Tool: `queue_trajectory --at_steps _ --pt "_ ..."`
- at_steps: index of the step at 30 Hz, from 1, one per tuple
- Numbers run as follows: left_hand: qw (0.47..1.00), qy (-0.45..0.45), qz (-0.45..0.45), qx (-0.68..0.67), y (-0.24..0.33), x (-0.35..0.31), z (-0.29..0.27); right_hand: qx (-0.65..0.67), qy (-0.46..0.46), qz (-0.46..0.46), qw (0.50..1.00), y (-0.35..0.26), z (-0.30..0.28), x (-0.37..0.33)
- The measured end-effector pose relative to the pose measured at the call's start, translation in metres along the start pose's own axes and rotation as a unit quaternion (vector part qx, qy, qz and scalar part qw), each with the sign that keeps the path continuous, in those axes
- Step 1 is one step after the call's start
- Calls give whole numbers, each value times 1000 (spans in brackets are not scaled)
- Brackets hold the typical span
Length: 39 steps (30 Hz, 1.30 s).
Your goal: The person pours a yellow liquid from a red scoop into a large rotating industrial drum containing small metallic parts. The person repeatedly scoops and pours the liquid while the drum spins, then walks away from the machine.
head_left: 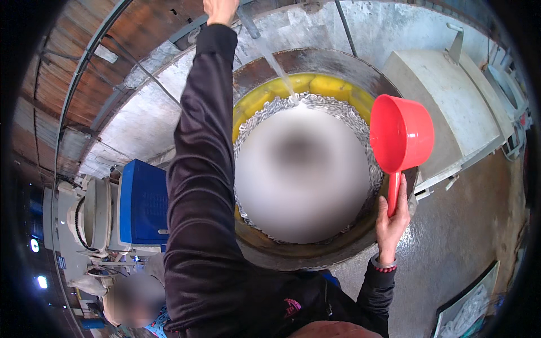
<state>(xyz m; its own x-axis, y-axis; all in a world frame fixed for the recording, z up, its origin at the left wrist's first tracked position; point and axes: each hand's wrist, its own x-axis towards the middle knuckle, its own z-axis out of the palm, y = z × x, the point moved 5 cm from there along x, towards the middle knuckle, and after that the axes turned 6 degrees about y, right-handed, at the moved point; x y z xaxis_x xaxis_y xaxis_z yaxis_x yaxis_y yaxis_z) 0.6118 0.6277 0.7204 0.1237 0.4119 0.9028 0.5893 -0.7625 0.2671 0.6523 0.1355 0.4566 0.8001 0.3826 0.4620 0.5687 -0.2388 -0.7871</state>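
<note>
My right hand is wrapped round the handle of a red plastic dipper, held over the right rim of a big round tub. The dipper's bowl is tilted, its mouth facing left. My left arm stretches far forward, and my left hand is cut off by the top edge, so its fingers are hidden. Beside it, water pours from a pipe into the tub. Many small silvery pieces fill the tub inside its yellow lining; a blurred patch covers their middle.
A pale box-shaped housing stands right of the tub. To the left are a blue machine cabinet and a round grey drum. Another person, blurred, is at lower left. Wet floor and a framed panel lie at right.
</note>
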Motion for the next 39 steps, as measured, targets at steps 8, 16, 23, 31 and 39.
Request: queue_trajectory --at_steps 8,16,23,31,39 --pt "613 13 -570 -547 -116 -117 84 8 1 -15 1000 1 -1 -1" --pt "443 -101 -616 -643 -142 -186 196 -5 -18 -2 1000 6 6 0" --pt "390 -48 -645 -655 -150 -229 192 -19 -13 -11 1000 3 5 1" --pt "528 -221 -573 -587 -130 -222 154 3 -9 -20 1000 1 5 -1" --pt "728 -664 -86 146 -87 -236 -8 33 1 -35 999 -1 2 -6"
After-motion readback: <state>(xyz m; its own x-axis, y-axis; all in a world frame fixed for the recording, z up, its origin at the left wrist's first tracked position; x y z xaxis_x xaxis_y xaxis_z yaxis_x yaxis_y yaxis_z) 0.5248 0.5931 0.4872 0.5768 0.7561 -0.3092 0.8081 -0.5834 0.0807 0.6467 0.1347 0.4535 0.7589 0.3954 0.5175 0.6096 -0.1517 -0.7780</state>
